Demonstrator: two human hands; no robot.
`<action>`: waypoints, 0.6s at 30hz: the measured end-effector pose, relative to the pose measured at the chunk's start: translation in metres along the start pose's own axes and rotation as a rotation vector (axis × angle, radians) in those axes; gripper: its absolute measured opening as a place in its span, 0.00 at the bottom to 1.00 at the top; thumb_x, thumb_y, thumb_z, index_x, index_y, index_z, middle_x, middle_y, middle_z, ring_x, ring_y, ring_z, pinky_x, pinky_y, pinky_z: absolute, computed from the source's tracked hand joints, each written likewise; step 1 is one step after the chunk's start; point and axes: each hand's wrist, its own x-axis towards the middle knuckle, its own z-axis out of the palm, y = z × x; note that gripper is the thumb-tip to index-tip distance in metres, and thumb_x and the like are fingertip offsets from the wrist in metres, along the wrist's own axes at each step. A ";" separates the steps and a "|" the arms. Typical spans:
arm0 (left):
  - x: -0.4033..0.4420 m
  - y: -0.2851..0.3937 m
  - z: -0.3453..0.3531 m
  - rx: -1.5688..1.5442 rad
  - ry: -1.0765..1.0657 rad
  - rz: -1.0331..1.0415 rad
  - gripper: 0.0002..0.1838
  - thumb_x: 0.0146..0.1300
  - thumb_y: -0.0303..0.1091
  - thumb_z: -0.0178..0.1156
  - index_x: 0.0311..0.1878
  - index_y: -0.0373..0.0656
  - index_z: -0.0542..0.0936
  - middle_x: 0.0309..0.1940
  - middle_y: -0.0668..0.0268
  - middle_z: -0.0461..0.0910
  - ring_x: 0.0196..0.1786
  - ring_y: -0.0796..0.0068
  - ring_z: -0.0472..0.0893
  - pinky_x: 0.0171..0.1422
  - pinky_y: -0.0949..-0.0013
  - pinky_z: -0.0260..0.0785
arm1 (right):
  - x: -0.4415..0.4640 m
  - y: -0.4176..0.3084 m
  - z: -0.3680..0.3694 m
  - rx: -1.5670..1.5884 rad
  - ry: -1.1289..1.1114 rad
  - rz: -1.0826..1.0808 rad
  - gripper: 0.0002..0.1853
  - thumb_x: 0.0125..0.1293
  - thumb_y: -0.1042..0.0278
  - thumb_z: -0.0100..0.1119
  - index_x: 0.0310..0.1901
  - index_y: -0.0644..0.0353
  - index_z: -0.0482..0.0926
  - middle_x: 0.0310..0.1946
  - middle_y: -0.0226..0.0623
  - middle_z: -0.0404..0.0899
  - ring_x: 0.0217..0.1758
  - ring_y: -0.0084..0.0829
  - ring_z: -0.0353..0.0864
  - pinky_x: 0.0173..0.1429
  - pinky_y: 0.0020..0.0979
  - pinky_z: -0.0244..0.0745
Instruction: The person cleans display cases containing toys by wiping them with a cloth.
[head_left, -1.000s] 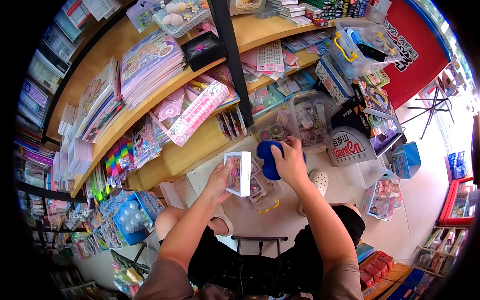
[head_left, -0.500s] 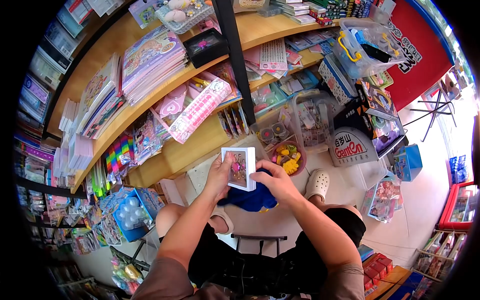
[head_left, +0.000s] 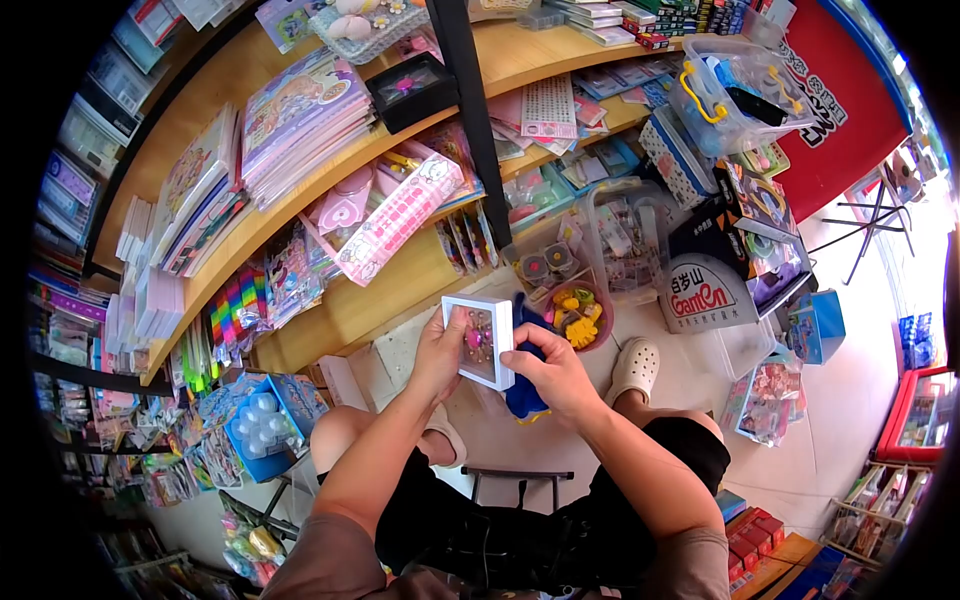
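A white-framed display box [head_left: 505, 345] with a clear front is held tilted above my lap. Inside it sit a pink ornament and small gold-coloured pieces. My left hand [head_left: 434, 362] is closed on the box's left side, thumb over the front. A dark blue cloth [head_left: 526, 398] with a bit of yellow at its lower edge hangs by the box's right side. My right hand [head_left: 556, 374] is closed on this cloth, its thumb against the right edge of the box. Some of the right fingers are hidden behind the cloth.
Past my hands, a pink bowl [head_left: 603, 330] of yellow pieces stands on the floor near clear plastic bins [head_left: 655, 240]. Wooden shelves [head_left: 390, 310] hold books and a pink box [head_left: 400, 220]. A Ganten carton [head_left: 705, 300] is at right. A blue box [head_left: 262, 440] sits at left.
The blue cloth has shifted from beneath the box to its right side, along with my right hand's fingers. The box has turned slightly, while my left hand keeps its hold.
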 end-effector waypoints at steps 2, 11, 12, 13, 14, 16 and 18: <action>-0.002 0.004 0.003 -0.013 -0.002 -0.004 0.15 0.69 0.47 0.49 0.47 0.46 0.75 0.39 0.70 0.79 0.40 0.80 0.78 0.45 0.71 0.72 | 0.000 -0.001 0.002 -0.023 0.000 -0.032 0.02 0.61 0.70 0.59 0.35 0.56 0.77 0.31 0.21 0.76 0.33 0.13 0.73 0.40 0.18 0.68; 0.002 -0.006 -0.005 0.000 0.000 0.023 0.12 0.70 0.44 0.50 0.45 0.46 0.73 0.36 0.73 0.75 0.39 0.83 0.74 0.46 0.73 0.70 | -0.001 0.001 0.003 0.019 0.020 0.037 0.03 0.62 0.70 0.58 0.34 0.57 0.76 0.32 0.22 0.76 0.34 0.13 0.72 0.40 0.19 0.67; 0.004 -0.009 -0.009 0.006 -0.009 0.031 0.13 0.70 0.45 0.50 0.46 0.46 0.74 0.37 0.71 0.77 0.40 0.82 0.76 0.46 0.72 0.71 | -0.001 0.002 0.003 0.017 0.013 0.017 0.03 0.62 0.70 0.58 0.35 0.57 0.76 0.31 0.22 0.75 0.34 0.13 0.72 0.40 0.19 0.67; 0.005 -0.012 -0.013 0.012 -0.019 0.039 0.15 0.70 0.46 0.50 0.47 0.46 0.74 0.39 0.69 0.79 0.41 0.80 0.78 0.46 0.71 0.72 | -0.001 0.003 0.003 0.016 0.007 -0.003 0.03 0.62 0.69 0.58 0.35 0.57 0.76 0.31 0.22 0.75 0.33 0.13 0.71 0.39 0.19 0.67; 0.006 -0.015 -0.015 0.015 -0.017 0.043 0.15 0.69 0.46 0.50 0.48 0.46 0.74 0.39 0.70 0.79 0.41 0.80 0.78 0.46 0.71 0.72 | -0.001 0.004 0.003 0.011 0.009 -0.007 0.03 0.62 0.69 0.59 0.35 0.57 0.76 0.31 0.22 0.75 0.33 0.14 0.71 0.39 0.19 0.67; 0.005 -0.013 -0.011 0.021 -0.013 0.053 0.15 0.69 0.46 0.50 0.48 0.47 0.74 0.39 0.70 0.78 0.41 0.80 0.78 0.46 0.71 0.72 | 0.000 0.006 0.003 0.001 0.013 -0.015 0.03 0.62 0.69 0.59 0.35 0.56 0.76 0.31 0.22 0.75 0.33 0.14 0.71 0.38 0.19 0.67; 0.003 -0.010 -0.009 0.035 -0.012 0.042 0.15 0.69 0.46 0.51 0.48 0.47 0.74 0.39 0.70 0.78 0.41 0.80 0.78 0.46 0.71 0.72 | -0.001 0.004 0.001 0.022 0.014 0.051 0.03 0.61 0.69 0.59 0.35 0.56 0.76 0.30 0.22 0.75 0.33 0.13 0.71 0.39 0.19 0.67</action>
